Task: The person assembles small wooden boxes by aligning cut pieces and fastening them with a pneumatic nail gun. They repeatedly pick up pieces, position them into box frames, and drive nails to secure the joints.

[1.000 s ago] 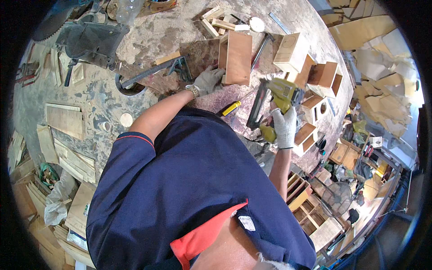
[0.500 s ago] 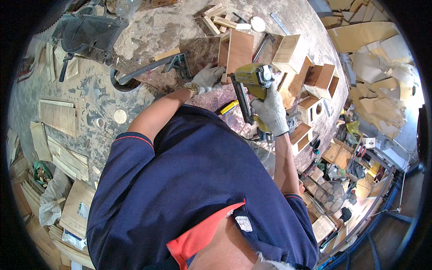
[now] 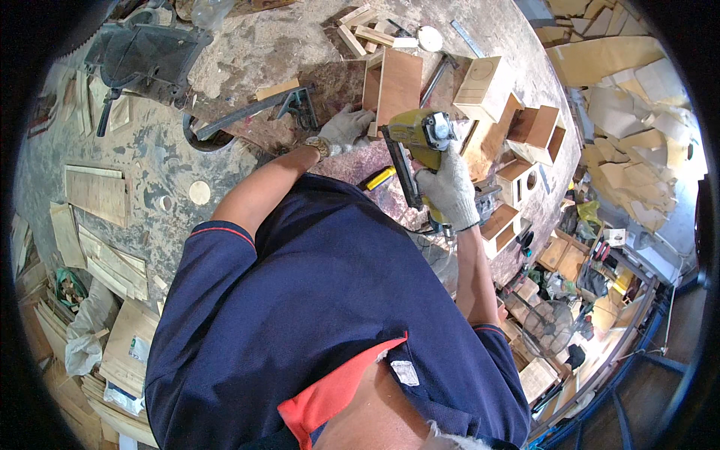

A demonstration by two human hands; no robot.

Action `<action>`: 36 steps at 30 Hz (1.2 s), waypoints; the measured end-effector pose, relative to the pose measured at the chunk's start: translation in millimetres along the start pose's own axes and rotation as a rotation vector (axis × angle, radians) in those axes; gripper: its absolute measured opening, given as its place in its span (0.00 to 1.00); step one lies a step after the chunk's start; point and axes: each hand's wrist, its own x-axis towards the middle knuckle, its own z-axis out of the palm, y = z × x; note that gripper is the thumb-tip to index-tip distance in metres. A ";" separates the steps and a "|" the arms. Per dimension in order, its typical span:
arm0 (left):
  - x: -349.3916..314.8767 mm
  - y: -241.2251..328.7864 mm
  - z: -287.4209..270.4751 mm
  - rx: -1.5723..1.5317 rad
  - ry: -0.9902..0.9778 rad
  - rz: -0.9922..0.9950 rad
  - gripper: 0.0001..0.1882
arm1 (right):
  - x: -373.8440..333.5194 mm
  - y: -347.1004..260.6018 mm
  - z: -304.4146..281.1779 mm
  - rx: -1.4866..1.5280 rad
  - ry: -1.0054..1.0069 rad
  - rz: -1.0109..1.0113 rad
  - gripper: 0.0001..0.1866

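A yellow and black nail gun (image 3: 421,142) is in my gloved right hand (image 3: 452,187), its fingers wrapped round the handle. The nose of the tool is at the near edge of a reddish-brown wooden box (image 3: 400,86); whether it touches cannot be made out. My gloved left hand (image 3: 346,129) grips the near left corner of that box, with some fingertips hidden by it. A yellow-handled cutter (image 3: 381,178) lies on the worktop between my hands. Beyond the box, a hammer (image 3: 437,79) rests on the surface.
Several small wooden boxes (image 3: 484,86) stand to the right. A black metal clamp-like tool (image 3: 298,105) lies left of my left hand, near a round hole (image 3: 204,135). Wood strips (image 3: 367,34) lie at the back, and flat panels (image 3: 97,196) at the left.
The nail gun and my right hand have shifted very slightly left and nearer. My left hand stays at the box corner.
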 end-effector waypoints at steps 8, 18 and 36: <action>4.2 17.0 -38.9 0.038 0.089 0.070 0.30 | -30.8 18.2 -9.0 0.256 0.227 -0.023 0.28; 38.9 81.9 -132.2 0.475 -0.310 0.385 0.14 | -82.8 66.4 27.3 0.574 0.469 0.222 0.25; 82.7 70.6 -122.1 0.425 0.025 0.240 0.20 | -125.2 83.7 64.5 0.597 0.565 0.340 0.27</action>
